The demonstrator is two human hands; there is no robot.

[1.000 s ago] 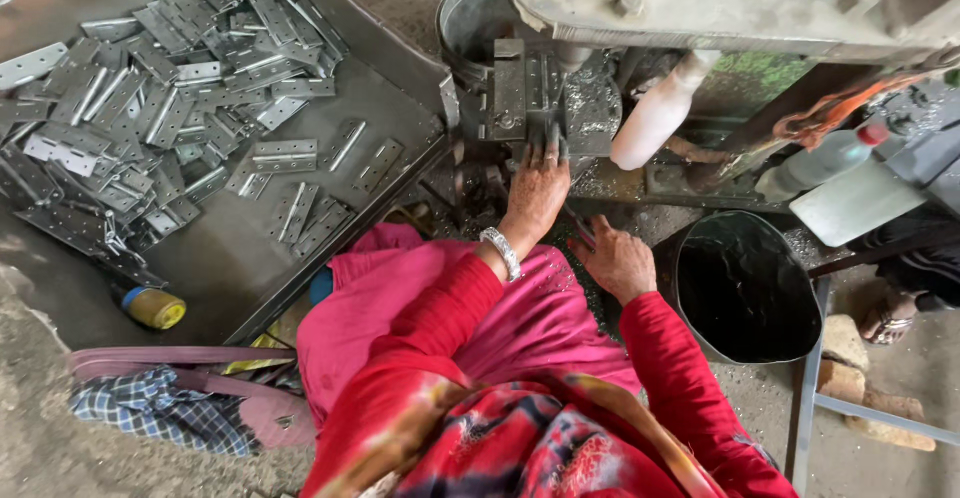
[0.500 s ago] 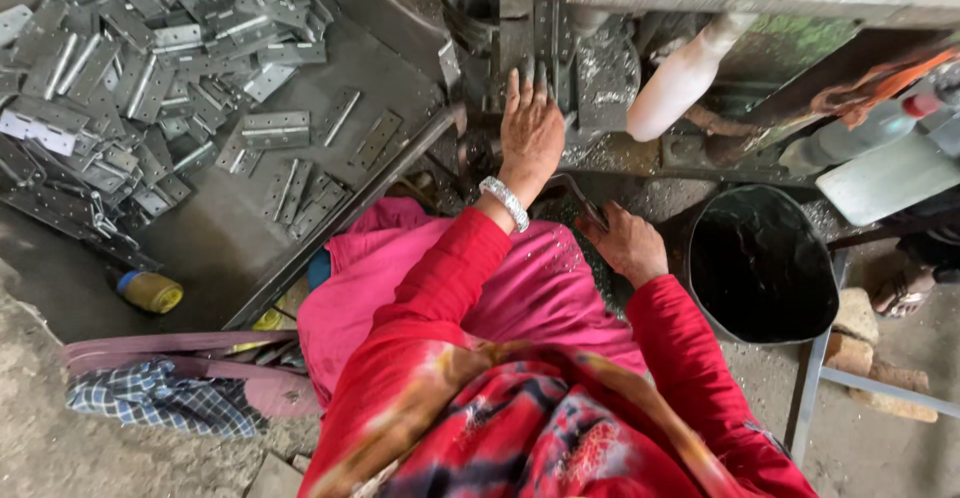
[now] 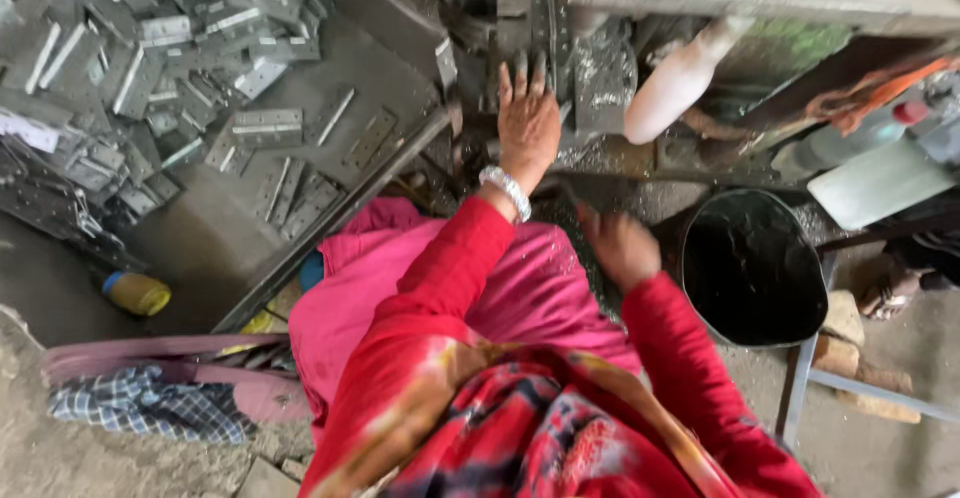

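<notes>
So the left hand (image 3: 528,123) has been slid further up and is now laid flat on the metal block (image 3: 535,28) of the press, fingers spread, nothing pinched. The right hand (image 3: 620,248) has been pulled back toward the lap, blurred; its grip can't be told. Loose hinges (image 3: 265,128) are left well off to the left on the worktop (image 3: 200,248).

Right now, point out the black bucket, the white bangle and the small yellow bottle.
black bucket (image 3: 700,303): head view, on its left rim.
white bangle (image 3: 505,190): head view, on the band across the left wrist.
small yellow bottle (image 3: 140,294): head view, on the yellow body.
</notes>
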